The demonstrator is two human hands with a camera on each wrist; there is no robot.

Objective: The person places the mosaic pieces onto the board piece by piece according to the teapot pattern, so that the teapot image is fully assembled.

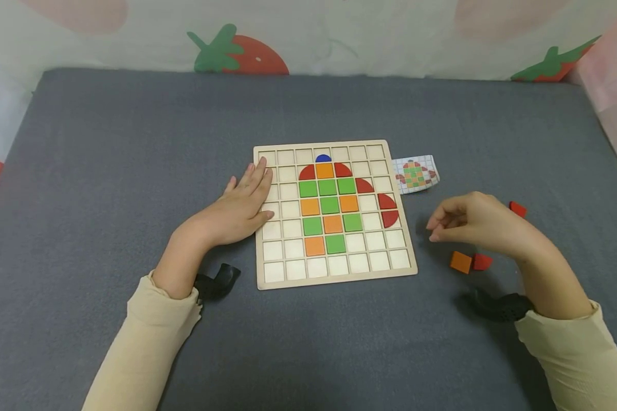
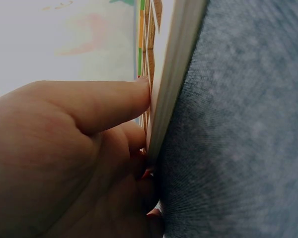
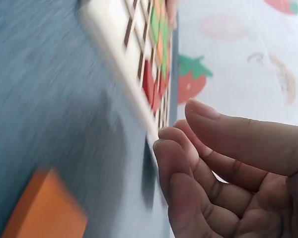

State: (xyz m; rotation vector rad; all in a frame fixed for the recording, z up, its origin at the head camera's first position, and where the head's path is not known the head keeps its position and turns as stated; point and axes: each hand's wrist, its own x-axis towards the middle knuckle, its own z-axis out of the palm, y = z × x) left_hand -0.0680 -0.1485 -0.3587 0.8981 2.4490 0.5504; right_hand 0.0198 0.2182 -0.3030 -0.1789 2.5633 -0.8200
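Observation:
A wooden grid board (image 1: pixel 339 279) lies on the grey cloth. Green squares (image 1: pixel 329 205), orange squares (image 1: pixel 332 224), red quarter-round pieces (image 1: pixel 387 201) and a blue half-round piece (image 1: pixel 323 158) sit in its cells. My left hand (image 1: pixel 236 208) rests on the board's left edge, fingers extended and thumb on the rim. Right of the board, my right hand (image 1: pixel 475 222) hovers above the cloth with bent fingers. In the right wrist view, nothing shows between its thumb and fingers. Nearest below it are an orange block (image 1: pixel 461 262) and a red block (image 1: pixel 481 262).
A printed card (image 1: pixel 415 174) with a coloured grid pattern lies against the board's right side. Another red block (image 1: pixel 517 209) sits beyond the right hand, partly hidden by it. A strawberry-print cloth (image 1: pixel 370 37) hangs behind the table.

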